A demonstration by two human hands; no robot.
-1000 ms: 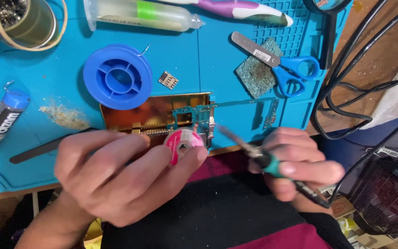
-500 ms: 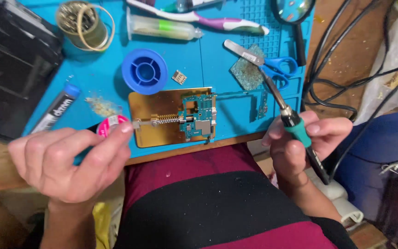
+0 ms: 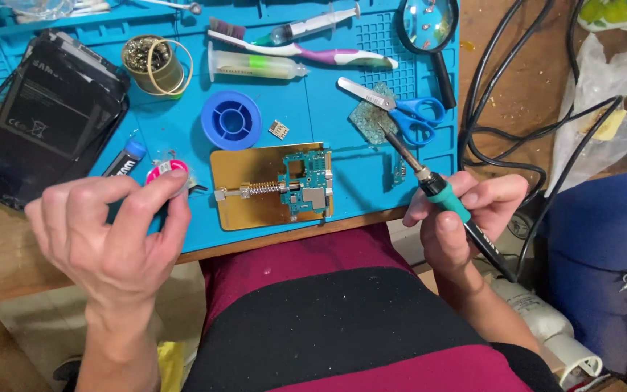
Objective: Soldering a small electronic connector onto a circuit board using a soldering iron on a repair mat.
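The right hand [image 3: 466, 218] is closing around the teal grip of a soldering iron [image 3: 429, 185], fingers wrapped tight, with the dark cord end trailing toward 5 o'clock and the metal tip pointing toward 11 o'clock, so the tool's long axis is running from lower right to upper left. The tip is hovering near the scissors [image 3: 400, 112] and the scrap of cleaning sponge [image 3: 371, 120] on the blue mat [image 3: 175, 138] covering the surface. The left hand [image 3: 110, 232] is pinching a small pink reel [image 3: 165, 174] between thumb and forefinger, its other fingers curling loosely. The circuit board [image 3: 306, 185] is sitting clamped in the gold holder plate [image 3: 244, 196], between the two hands: at about 2 o'clock from the left hand and at 9 o'clock from the right hand. The iron's tip is lying well apart from the board, up toward its 1 o'clock, and the right hand is the nearer one to it.
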